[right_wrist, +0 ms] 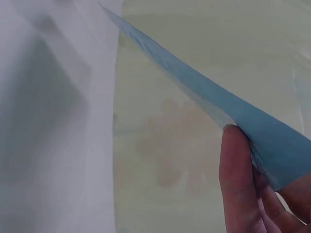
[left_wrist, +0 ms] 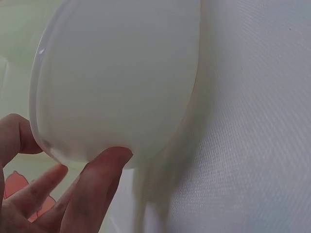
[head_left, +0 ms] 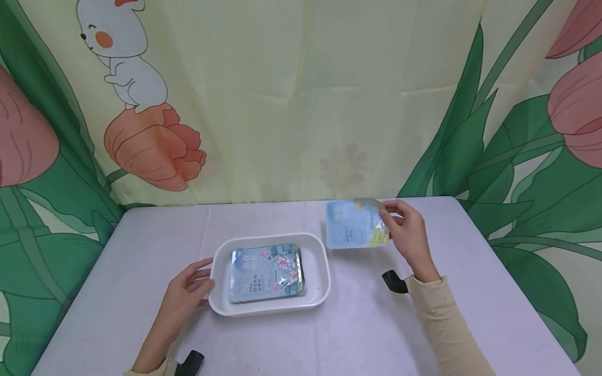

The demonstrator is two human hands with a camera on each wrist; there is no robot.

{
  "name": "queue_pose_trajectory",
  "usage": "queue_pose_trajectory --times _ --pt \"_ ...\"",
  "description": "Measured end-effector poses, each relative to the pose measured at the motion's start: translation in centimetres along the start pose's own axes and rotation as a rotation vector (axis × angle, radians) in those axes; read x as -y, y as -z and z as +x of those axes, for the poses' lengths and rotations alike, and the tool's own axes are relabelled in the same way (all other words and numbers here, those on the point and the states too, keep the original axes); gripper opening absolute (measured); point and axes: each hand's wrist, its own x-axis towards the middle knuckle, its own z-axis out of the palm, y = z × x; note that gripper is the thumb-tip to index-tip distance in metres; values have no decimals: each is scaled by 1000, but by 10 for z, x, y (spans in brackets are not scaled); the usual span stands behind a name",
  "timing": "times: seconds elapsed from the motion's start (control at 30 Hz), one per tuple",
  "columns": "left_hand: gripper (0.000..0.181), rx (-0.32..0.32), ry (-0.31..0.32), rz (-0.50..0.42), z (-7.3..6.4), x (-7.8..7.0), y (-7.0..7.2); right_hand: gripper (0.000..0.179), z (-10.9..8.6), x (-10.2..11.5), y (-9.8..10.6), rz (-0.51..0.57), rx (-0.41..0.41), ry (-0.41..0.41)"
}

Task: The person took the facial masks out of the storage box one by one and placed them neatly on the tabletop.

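At the tray's left end, my left hand (head_left: 185, 290) holds the white plastic tray (head_left: 316, 261), thumb and fingertips spread around its rounded end. Close up in the left wrist view, the left thumb (left_wrist: 99, 187) lies against the tray's outer wall (left_wrist: 121, 82). Inside the tray lies a small stack of blue flat sachets, the top sachet (head_left: 265, 272) printed with pink flowers. To the tray's upper right, my right hand (head_left: 411, 235) pinches the right edge of a light-blue flat sachet (head_left: 355, 224) with yellow-green print. The right wrist view shows that sachet (right_wrist: 214, 99) nearly edge-on.
A white cloth covers the table (head_left: 357, 334). Behind its far edge hangs a cream curtain (head_left: 301, 104) printed with flowers and a white animal. Black wrist pieces show beside both beige sleeves, one by the right sleeve (head_left: 447, 318).
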Motion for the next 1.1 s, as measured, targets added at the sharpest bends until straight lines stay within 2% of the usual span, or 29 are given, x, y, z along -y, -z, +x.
queue_pose_trajectory --times 0.33,0.8,1.1 --pt "54 2 15 0 0 1 -1 26 8 -23 -11 -9 30 -71" --pt "54 6 11 6 1 1 -2 36 13 -38 -21 -2 112 -230" --pt "53 8 12 -10 1 2 -1 36 15 -48 -29 -5 137 -245"
